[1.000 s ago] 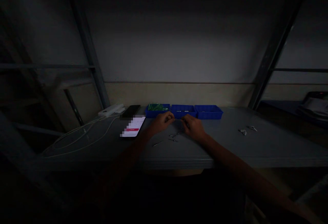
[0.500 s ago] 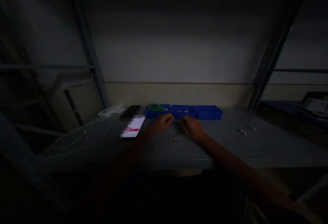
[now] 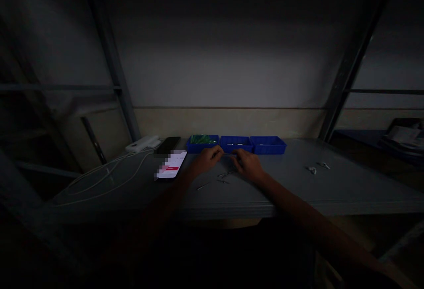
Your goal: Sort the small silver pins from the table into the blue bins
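Observation:
My left hand (image 3: 211, 157) and my right hand (image 3: 245, 163) are raised over the table in front of the blue bins, fingers pinched. A thin rod-like piece (image 3: 227, 153) spans the gap between them, its ends hidden in the fingertips; too dim to name it better. Below the hands lie several small slender metal parts: one thin pen-like part (image 3: 203, 186) at the left, another part (image 3: 223, 181) nearer the middle, and a small cluster (image 3: 225, 174) partly under my right hand.
Three blue bins stand along the back: the left bin (image 3: 194, 148) holds green plastic packaging, the middle bin (image 3: 236, 138) small metal pieces, beside the right bin (image 3: 268, 148). A lit phone (image 3: 172, 167), a dark flat object (image 3: 168, 145), a white power strip (image 3: 142, 144) and white earbuds (image 3: 311, 170) lie around.
My right-hand fingers have shifted slightly along the thin piece, and more of it shows between the hands. The whole view has moved a little; the parts on the table lie as before.

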Action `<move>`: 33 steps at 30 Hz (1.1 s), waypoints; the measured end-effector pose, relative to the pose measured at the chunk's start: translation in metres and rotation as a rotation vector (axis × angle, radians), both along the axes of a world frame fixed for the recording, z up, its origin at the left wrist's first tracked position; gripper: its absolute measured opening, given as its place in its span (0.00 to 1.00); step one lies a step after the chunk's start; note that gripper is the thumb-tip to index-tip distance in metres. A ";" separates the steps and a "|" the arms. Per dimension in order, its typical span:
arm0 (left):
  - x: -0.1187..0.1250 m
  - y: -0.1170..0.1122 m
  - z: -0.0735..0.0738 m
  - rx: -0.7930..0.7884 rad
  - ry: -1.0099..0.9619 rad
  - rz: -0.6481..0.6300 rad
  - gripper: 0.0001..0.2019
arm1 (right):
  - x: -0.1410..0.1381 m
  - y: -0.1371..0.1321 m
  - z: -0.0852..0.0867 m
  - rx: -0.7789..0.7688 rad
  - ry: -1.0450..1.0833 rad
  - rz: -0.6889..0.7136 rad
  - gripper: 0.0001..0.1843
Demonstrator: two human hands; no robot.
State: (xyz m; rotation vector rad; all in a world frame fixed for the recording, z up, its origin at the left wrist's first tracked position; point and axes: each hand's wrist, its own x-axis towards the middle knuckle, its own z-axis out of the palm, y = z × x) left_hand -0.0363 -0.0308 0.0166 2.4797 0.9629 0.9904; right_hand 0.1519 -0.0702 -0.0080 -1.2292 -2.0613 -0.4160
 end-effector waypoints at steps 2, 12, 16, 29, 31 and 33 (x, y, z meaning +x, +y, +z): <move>-0.001 0.001 0.000 -0.002 0.000 0.001 0.12 | 0.000 0.000 0.000 0.010 0.006 0.005 0.10; 0.002 0.001 -0.002 -0.027 -0.032 -0.020 0.10 | 0.002 0.000 0.000 0.068 0.026 -0.030 0.08; 0.002 -0.002 0.001 -0.023 -0.029 0.003 0.09 | 0.001 -0.002 0.001 0.068 0.033 -0.040 0.08; 0.000 0.004 -0.004 0.005 -0.044 -0.038 0.10 | 0.001 0.003 -0.002 0.148 0.036 0.009 0.09; 0.000 0.005 -0.005 0.020 -0.063 -0.035 0.10 | 0.001 0.003 -0.002 0.156 0.037 0.008 0.09; 0.001 0.005 -0.005 0.023 -0.071 -0.032 0.09 | 0.001 0.002 -0.002 0.156 0.040 0.015 0.09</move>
